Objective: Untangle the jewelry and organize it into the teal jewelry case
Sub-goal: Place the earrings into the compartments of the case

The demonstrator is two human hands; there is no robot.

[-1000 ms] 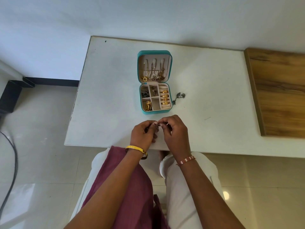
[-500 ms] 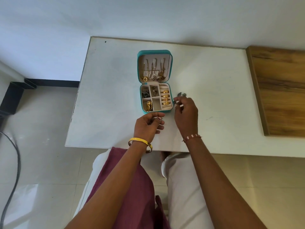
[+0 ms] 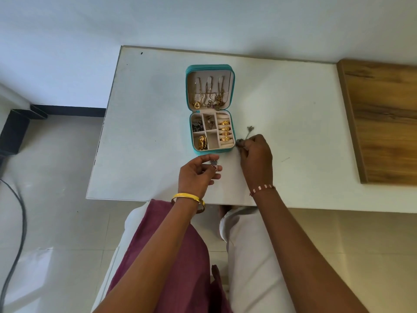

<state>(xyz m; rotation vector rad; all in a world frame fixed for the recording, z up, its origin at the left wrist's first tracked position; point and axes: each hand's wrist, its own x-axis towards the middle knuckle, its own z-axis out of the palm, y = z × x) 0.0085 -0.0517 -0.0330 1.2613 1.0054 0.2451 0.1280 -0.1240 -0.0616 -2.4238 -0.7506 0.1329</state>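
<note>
The teal jewelry case (image 3: 233,91) lies open on the white table (image 3: 149,123). Necklaces hang in its lid, and gold rings (image 3: 225,131) and other pieces fill its tray compartments. My left hand (image 3: 198,173) hovers just below the case and pinches a small silver piece (image 3: 214,163) between thumb and fingertips. To the right of the case, my right hand (image 3: 256,158) pinches a dark silver earring pair (image 3: 244,137) lying on the table; one end pokes out above my fingers.
A wooden board (image 3: 383,118) lies at the table's right end. The table's near edge runs just under my wrists. A black cable (image 3: 15,233) trails on the floor at left.
My hands have parted from working together near the table's front edge. My right hand reached up to the earrings beside the case; my left hand moved up toward the case with the small piece.
</note>
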